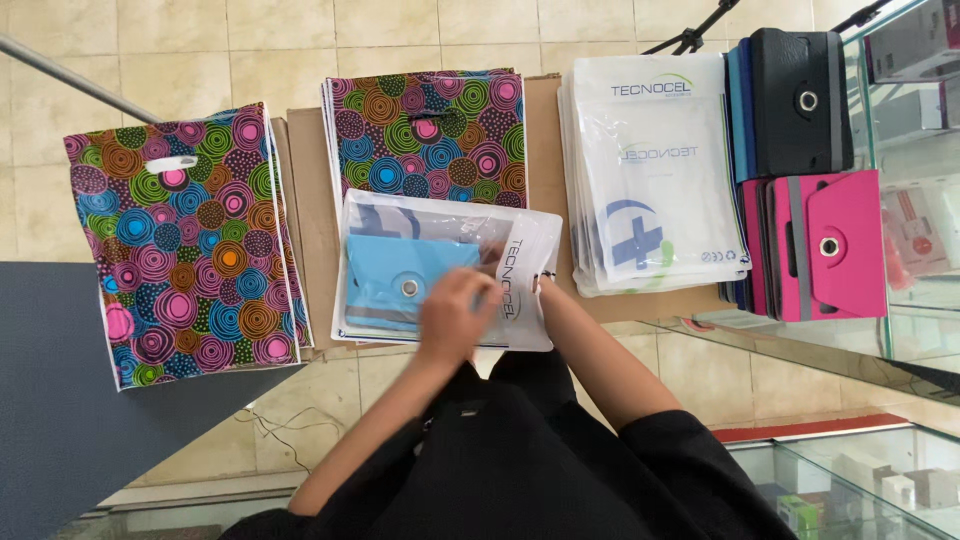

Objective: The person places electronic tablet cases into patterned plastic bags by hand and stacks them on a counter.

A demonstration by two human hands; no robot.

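Both forearms reach forward over the cardboard-covered counter (545, 110), bare below black sleeves. Left hand (455, 320) lies knuckles-up, fingers curled, on a clear plastic pouch with a white printed edge (520, 250), which holds a light blue tablet case with a round metal rivet (405, 280). Right hand (545, 285) is mostly hidden at the pouch's near edge; I cannot tell its grip. Two stacks of circle-patterned multicoloured plastic bags (190, 245) lie left and behind, one pile of white pouches (655, 175) right, beside pink and black cases (825, 240).
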